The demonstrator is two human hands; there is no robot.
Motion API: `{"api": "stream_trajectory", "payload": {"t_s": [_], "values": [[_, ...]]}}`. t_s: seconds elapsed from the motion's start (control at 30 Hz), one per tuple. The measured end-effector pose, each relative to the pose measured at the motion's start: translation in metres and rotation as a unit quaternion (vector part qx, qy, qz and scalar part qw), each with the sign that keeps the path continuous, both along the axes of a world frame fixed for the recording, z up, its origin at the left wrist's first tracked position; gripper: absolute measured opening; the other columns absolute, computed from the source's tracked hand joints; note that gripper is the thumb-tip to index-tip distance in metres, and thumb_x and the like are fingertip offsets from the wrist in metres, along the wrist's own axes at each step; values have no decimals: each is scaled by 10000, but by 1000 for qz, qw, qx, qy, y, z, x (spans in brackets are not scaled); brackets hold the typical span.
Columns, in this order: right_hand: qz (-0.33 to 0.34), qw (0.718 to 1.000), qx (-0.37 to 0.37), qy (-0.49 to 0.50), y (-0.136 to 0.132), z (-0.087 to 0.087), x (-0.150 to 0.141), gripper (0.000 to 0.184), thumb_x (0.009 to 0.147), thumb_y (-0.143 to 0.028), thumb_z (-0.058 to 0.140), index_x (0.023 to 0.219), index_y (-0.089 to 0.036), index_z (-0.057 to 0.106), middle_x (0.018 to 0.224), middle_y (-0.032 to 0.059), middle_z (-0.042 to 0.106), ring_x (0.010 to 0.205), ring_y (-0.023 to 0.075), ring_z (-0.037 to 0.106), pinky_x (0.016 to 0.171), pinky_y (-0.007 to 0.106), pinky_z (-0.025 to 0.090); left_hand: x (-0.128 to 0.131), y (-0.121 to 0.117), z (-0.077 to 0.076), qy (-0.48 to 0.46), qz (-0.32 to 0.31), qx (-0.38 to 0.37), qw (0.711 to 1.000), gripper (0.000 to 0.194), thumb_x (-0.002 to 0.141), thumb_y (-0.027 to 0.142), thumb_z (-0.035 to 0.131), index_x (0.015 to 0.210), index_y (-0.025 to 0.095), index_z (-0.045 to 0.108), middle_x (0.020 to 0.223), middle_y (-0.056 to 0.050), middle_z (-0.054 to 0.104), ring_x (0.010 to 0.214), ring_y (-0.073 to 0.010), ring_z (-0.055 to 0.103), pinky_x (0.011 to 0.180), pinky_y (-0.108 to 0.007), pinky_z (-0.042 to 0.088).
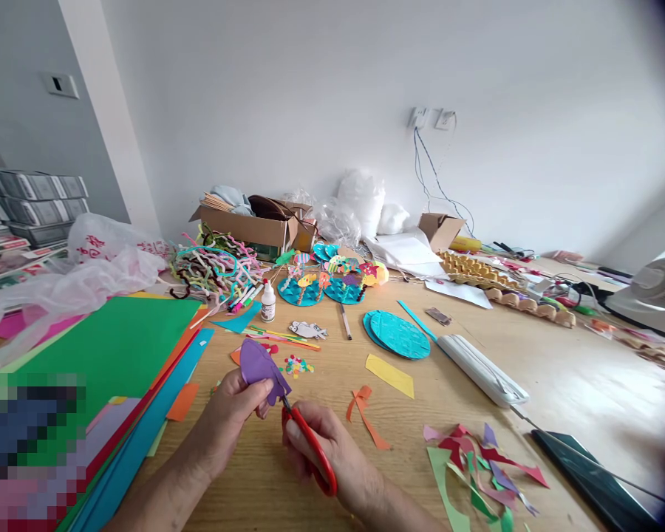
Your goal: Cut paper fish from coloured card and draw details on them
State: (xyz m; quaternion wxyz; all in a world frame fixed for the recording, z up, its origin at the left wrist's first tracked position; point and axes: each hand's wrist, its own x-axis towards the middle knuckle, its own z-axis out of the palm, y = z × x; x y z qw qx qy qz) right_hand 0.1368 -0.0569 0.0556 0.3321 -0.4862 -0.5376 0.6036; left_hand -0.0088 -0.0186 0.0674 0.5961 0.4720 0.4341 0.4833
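My left hand pinches a purple paper shape just above the wooden table. My right hand is closed round red-handled scissors, whose blades meet the lower right edge of the purple shape. An orange paper strip lies right of the scissors. A yellow paper piece lies beyond it.
Stacked coloured paper sheets lie at the left. Paper scraps sit at the right. Farther back are teal paper plates, a glue bottle, pipe cleaners, cardboard boxes, egg trays and a fan.
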Motion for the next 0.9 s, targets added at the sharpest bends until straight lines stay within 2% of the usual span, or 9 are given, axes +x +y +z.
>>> {"api": "stream_trajectory", "payload": {"t_s": [0.3, 0.57, 0.9], "values": [[-3, 1000, 11, 14, 0, -6, 1, 254, 789, -302, 486, 576, -186, 409, 443, -64, 408, 381, 61, 371, 360, 163, 263, -2, 1, -6, -12, -9, -1, 1000, 245, 624, 355, 632, 501, 201, 487, 473, 47, 489, 506, -119, 403, 527, -257, 342], [-12, 999, 31, 32, 1, -15, 1, 260, 806, -274, 493, 575, -186, 413, 440, -68, 392, 376, 58, 338, 355, 164, 254, 2, 0, 0, -23, -2, -26, 999, 253, 581, 371, 652, 499, 203, 481, 454, 50, 480, 497, -120, 398, 520, -257, 344], [-7, 999, 31, 8, 1, -11, 2, 215, 809, -248, 472, 609, -180, 429, 478, -56, 427, 420, 69, 392, 387, 162, 289, 1, -2, -4, -23, -13, -23, 999, 247, 599, 362, 643, 502, 200, 483, 466, 48, 477, 503, -116, 391, 518, -253, 333]]}}
